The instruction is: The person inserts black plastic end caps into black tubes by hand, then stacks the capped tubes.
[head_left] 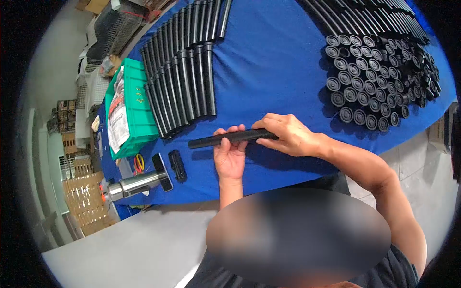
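Observation:
A black tube (206, 142) is held level above the blue cloth, near the table's front edge. My left hand (231, 156) is palm up beneath its middle, with the fingers and thumb wrapped round it. My right hand (288, 134) grips the tube's right end from above, and its fingers partly cover that end. Rows of similar black tubes (185, 81) lie on the cloth behind and to the left. At the back right are many round black ringed pieces (355, 91), with more long tubes (365, 19) behind them.
A green crate (139, 110) with newspaper stands at the left. Nearer the front left lie a steel bottle (137, 186), a dark flat object (162, 172), a small black object (177, 165) and yellow-and-red handles (139, 163). The blue table (269, 62) has a curved front edge.

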The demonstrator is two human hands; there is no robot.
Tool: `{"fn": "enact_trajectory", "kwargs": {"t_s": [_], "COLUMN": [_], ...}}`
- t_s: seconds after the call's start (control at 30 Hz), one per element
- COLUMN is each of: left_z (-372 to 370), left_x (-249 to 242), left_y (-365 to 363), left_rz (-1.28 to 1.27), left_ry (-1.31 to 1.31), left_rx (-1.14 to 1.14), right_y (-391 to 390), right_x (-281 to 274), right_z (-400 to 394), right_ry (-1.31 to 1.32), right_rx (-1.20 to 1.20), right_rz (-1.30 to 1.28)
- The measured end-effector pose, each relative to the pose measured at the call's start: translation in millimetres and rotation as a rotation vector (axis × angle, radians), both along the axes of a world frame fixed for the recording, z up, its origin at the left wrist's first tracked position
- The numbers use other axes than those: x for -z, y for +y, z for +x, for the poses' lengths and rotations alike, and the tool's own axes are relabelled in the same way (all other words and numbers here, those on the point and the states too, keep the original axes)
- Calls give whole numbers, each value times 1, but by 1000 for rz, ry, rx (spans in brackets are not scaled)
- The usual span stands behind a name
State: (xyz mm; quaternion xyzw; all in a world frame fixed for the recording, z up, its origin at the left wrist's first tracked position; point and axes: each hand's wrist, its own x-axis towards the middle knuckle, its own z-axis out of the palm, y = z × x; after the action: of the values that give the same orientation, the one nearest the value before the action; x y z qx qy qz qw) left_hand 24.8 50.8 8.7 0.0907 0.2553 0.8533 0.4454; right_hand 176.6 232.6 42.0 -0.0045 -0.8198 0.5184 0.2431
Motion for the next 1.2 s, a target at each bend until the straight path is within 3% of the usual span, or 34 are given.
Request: {"fn": "enact_trajectory", "kwargs": {"t_s": [0.37, 0.57, 0.67, 0.7, 0.73, 0.8, 1.2], "left_z": [2, 0, 0, 0, 1, 2, 3], "left_x": [-3, -1, 1, -1, -2, -6, -2], "left_y": [2, 1, 1, 2, 2, 6, 6], "left_rz": [3, -2, 39, 51, 21, -39, -10], "left_ry": [-13, 10, 21, 24, 29, 40, 30], "left_rx": [8, 39, 49, 52, 47, 38, 29], "right_y": [1, 1, 4, 4, 6, 6, 3], "right_x": [-4, -1, -24, -17, -19, -11, -7], "right_z": [0, -4, 1, -2, -1, -1, 0], "right_ry": [-33, 125, -365, -371, -417, -66, -47], "right_rx": [12, 51, -83, -96, -80, 48, 25], "right_rz": [72, 224, -402, -590, -565, 13, 71]}}
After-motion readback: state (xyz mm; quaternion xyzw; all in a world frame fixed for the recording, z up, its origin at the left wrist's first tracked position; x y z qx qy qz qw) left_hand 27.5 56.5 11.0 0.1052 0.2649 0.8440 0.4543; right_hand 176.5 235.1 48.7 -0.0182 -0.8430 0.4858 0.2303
